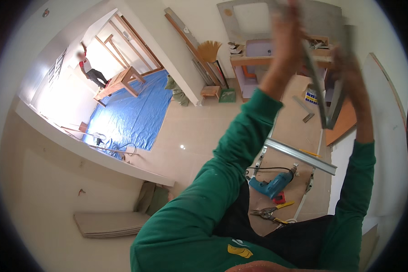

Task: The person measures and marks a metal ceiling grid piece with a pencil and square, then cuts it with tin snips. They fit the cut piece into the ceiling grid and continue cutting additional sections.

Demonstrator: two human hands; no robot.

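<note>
Both my arms are stretched up and forward, with the hands blurred by motion. A grey metal channel (321, 102), bent into a narrow V with its point downward, hangs between them. My left hand (288, 43) is closed around the upper left part of it, and my right hand (349, 75) around the right part. Exact finger positions are smeared. Below, another metal channel (301, 156) lies across the work area. Nearer me are a teal power drill (274, 185), a red tape measure (279, 197) and yellow-handled snips (273, 212).
A try square (304, 109) and a yellow pencil (310, 153) lie ahead. A wooden-edged counter with a sink (258, 47) stands at the far wall. Stacked boards (111, 223) lie at left. Beyond, another person (93, 72) is by a wooden bench (118, 84) on a blue tarp (131, 115).
</note>
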